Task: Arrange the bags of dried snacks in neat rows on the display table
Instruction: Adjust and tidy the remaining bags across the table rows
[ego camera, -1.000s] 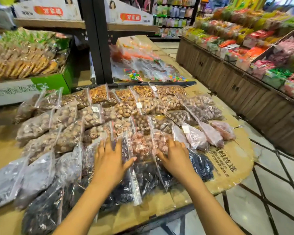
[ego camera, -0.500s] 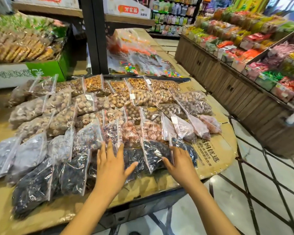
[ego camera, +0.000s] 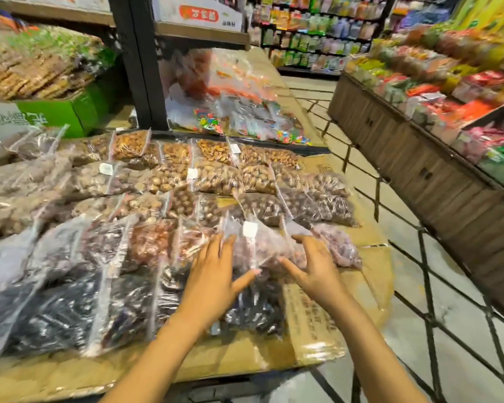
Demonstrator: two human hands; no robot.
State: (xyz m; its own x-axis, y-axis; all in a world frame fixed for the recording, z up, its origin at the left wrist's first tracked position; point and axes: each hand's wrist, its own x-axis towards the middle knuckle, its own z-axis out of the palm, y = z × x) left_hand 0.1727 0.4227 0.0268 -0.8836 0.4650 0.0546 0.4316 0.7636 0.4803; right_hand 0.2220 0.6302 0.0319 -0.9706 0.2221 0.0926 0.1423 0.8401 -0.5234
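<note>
Clear bags of dried snacks lie in rows on the cardboard-covered display table (ego camera: 317, 324): tan nuts (ego camera: 213, 178) at the back, reddish-brown pieces in the middle, black dried fruit (ego camera: 58, 312) along the front. A bag of pinkish-brown pieces with a white label (ego camera: 256, 245) lies near the right end. My left hand (ego camera: 213, 274) rests flat at its left side, fingers spread. My right hand (ego camera: 314, 266) hovers at its right side with curled, parted fingers. Neither hand has closed on the bag. Another pinkish bag (ego camera: 341, 248) lies just right of my right hand.
A black steel post (ego camera: 137, 62) stands behind the rows, with bags of colourful candy (ego camera: 230, 112) beyond it. A green carton of biscuits (ego camera: 56, 112) sits at the back left. A wooden counter of packaged snacks (ego camera: 419, 158) runs along the right, across a tiled aisle (ego camera: 448, 330).
Both hands have left the black bags in the front row and moved forward and right to flank the pinkish-brown labelled bag. The view has shifted and is blurred.
</note>
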